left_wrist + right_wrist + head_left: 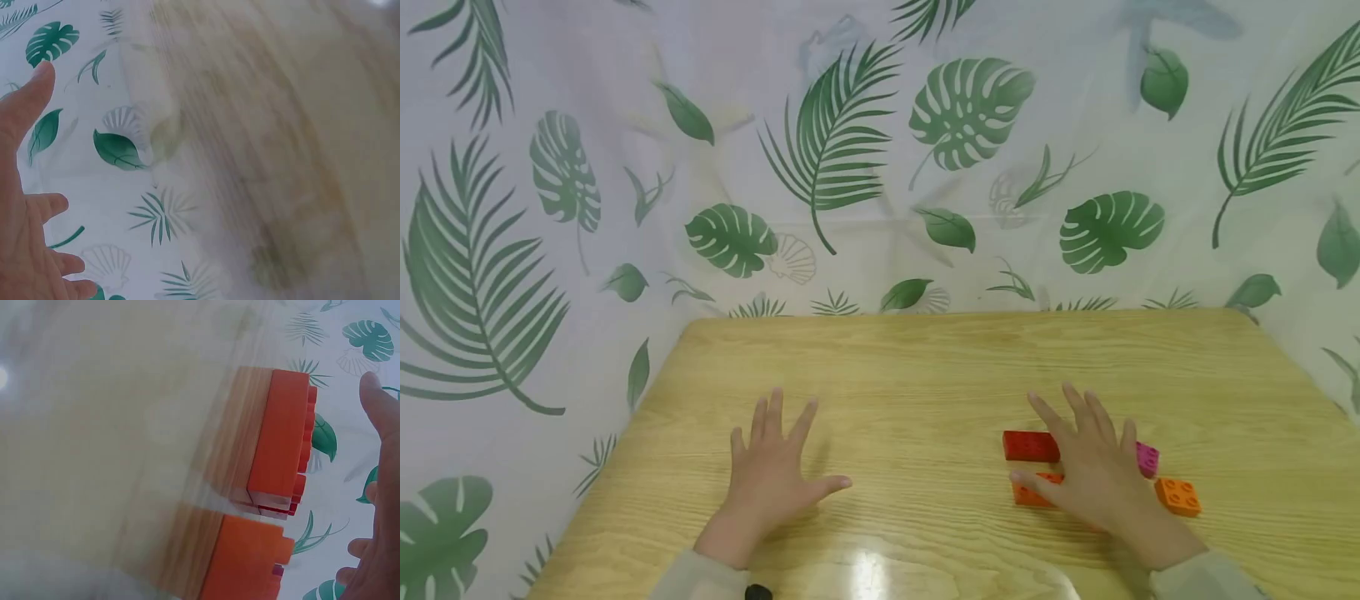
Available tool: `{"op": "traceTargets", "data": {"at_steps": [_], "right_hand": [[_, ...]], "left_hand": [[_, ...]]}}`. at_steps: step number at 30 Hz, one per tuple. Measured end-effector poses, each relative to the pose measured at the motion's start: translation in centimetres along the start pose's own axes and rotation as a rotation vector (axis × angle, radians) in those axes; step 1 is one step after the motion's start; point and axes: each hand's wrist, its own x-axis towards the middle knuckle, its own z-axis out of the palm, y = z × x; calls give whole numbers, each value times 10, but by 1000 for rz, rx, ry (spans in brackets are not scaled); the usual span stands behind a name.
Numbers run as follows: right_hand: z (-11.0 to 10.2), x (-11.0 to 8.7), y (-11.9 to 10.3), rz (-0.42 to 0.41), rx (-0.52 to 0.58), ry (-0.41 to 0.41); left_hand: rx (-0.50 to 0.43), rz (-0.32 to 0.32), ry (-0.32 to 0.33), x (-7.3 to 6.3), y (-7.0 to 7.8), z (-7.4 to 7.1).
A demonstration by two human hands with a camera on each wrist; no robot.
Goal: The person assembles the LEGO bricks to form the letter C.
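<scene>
Over the table's left half my left hand is spread, fingers straight, holding nothing. My right hand spreads above a group of toy building bricks on the right, partly hiding them. A red brick shows beyond its thumb, and an orange-red brick lies partly under the thumb. To the right of the hand are a pink brick and an orange brick with studs up. In the right wrist view, an orange-red brick and another orange brick stand near the hand; no grip shows.
The wooden table meets a leaf-printed cloth at its back and sides. A small black object sits by the left sleeve at the lower frame edge.
</scene>
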Motion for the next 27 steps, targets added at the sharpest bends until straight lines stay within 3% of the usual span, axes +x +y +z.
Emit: {"op": "traceTargets", "data": {"at_steps": [9,17,27], "right_hand": [[-9,0,6,-57,0,20],[-7,-4,16,-166,-18,107],[-8,-16,19,-194,24,55]], "left_hand": [[-17,98,-2,14,19,2],[-52,165,-33,26,46,5],[-54,249,-129,35,78,20]]}}
